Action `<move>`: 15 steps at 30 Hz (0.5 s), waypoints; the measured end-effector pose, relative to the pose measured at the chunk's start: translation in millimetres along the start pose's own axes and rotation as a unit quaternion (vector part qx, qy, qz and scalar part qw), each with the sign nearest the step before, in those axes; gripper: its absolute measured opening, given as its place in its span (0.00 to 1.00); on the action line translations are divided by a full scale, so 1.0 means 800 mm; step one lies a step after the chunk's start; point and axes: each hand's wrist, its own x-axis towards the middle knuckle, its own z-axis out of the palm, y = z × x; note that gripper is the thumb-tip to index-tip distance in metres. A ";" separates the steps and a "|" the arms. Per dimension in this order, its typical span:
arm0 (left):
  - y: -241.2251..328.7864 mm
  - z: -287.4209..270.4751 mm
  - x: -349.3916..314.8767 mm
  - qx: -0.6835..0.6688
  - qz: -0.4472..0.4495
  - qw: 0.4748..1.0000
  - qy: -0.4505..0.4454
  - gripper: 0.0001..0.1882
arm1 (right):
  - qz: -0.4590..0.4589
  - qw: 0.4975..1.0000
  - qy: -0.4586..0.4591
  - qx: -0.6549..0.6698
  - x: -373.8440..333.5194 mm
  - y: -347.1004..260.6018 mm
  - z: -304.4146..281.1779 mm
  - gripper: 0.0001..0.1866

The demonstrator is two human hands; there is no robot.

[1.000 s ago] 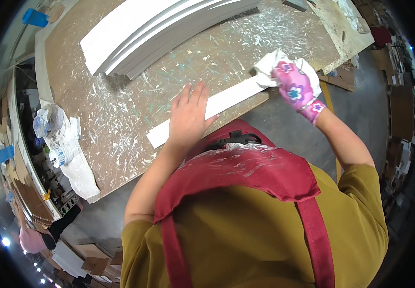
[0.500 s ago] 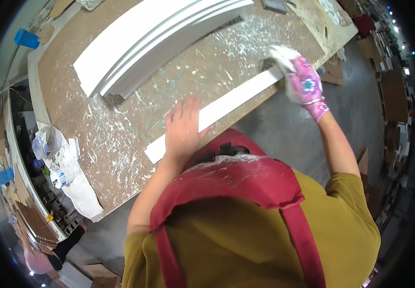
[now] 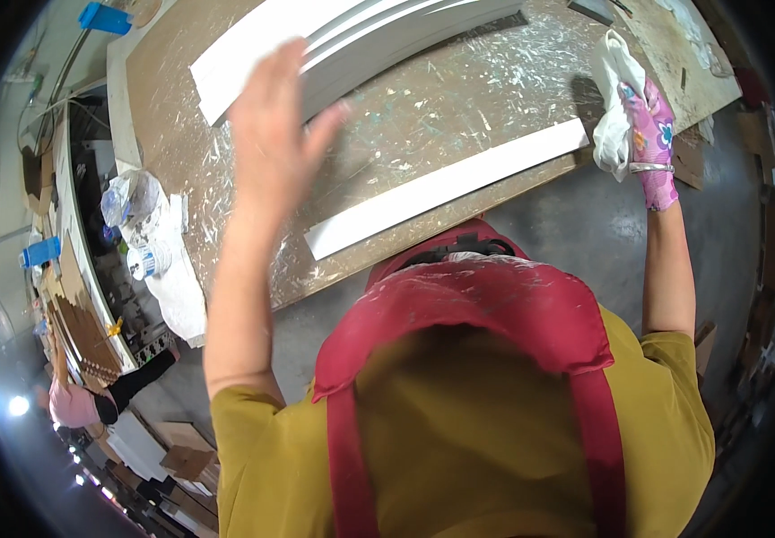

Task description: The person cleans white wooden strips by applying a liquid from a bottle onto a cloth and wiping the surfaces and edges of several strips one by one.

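A white strip [image 3: 450, 188] lies along the near edge of the worktable [image 3: 423, 125], with neither hand on it. My bare left hand [image 3: 271, 134] is raised over the table, thumb apart from its stretched fingers and slightly blurred. It overlaps the near side of a stack of white boards [image 3: 343, 76]; whether it touches them I cannot tell. My right hand [image 3: 652, 130], in a pink flowered glove, is closed on a crumpled white cloth [image 3: 616, 99] just beyond the strip's right end.
At the table's left edge, a white tub [image 3: 145, 262] and a clear plastic bag [image 3: 127, 197] sit on white sheeting [image 3: 177, 300]. A dark grey block [image 3: 591, 11] lies at the far right. Another person [image 3: 78, 403] is at the lower left.
My left hand has lifted off the strip and moved away toward the board stack. My right hand has carried the cloth off the strip's right end. The whole view has shifted.
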 end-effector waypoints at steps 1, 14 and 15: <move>-0.018 -0.007 0.022 0.089 0.032 0.994 0.051 0.31 | 0.003 1.000 -0.010 -0.002 0.002 0.001 0.007 0.15; -0.073 -0.020 0.064 0.047 -0.052 0.996 -0.047 0.21 | -0.075 0.970 -0.100 -0.208 0.005 0.017 0.004 0.15; -0.055 -0.028 0.065 0.066 -0.021 0.997 -0.020 0.22 | -0.044 0.965 -0.072 -0.249 0.011 0.010 -0.009 0.16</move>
